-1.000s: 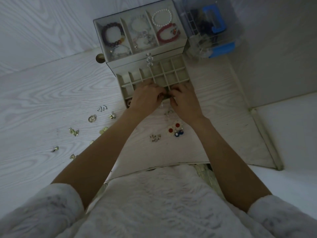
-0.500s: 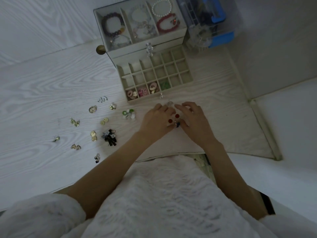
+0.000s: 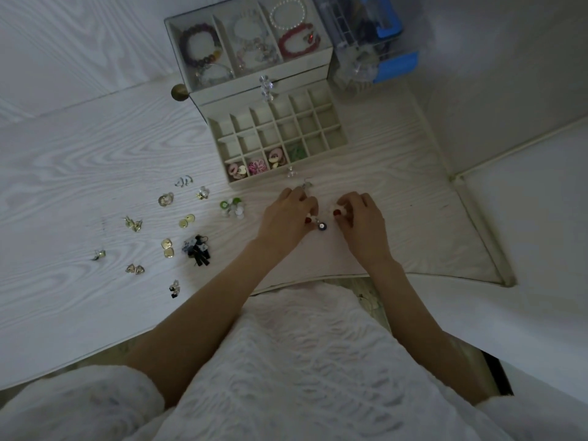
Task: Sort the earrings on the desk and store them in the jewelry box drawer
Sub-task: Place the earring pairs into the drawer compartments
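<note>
Right now both hands rest on the desk (image 3: 95, 148) just in front of the open drawer (image 3: 280, 135), the right hand (image 3: 359, 218) pinching a red earring (image 3: 336, 212), the left hand (image 3: 286, 218) curled beside its twin (image 3: 308, 220), the drawer's free compartments lying straight ahead.

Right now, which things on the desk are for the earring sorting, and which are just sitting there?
For the job:
- open drawer with little compartments
- loose earrings on the desk
- red earring at the right hand
- left hand

Just sitting there:
- bracelets in the top tray
- blue container behind the box
</note>
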Motion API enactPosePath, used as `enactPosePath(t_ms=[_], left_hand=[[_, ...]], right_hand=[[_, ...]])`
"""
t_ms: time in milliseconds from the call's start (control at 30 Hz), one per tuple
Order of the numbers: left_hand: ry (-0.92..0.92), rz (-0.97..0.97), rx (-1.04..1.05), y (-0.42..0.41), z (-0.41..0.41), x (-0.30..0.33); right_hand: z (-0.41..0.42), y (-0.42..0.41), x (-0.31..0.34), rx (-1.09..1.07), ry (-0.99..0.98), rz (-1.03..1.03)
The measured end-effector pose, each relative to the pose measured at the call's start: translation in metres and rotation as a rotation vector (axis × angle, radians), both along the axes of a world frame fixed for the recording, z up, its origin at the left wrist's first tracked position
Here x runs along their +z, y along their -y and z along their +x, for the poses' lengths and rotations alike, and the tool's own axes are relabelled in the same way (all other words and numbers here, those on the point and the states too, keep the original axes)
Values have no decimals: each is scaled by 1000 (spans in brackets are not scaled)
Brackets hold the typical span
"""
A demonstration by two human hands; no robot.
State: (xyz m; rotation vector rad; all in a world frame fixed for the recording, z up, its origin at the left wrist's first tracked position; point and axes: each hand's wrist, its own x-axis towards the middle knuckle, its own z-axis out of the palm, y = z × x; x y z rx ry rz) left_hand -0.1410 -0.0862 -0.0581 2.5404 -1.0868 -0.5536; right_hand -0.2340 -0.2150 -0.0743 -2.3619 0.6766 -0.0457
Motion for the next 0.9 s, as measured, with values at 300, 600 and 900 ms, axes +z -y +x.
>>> enactPosePath(t_ms=[300, 600, 900], left_hand=[[-207, -224, 84, -10, 6, 9], [-483, -473, 314, -22, 21, 14], [-261, -435, 316, -7, 57, 23]], right_hand=[[15, 7, 9, -68, 170, 155], [113, 28, 33, -31, 297, 87], [119, 37, 20, 246, 34, -370]])
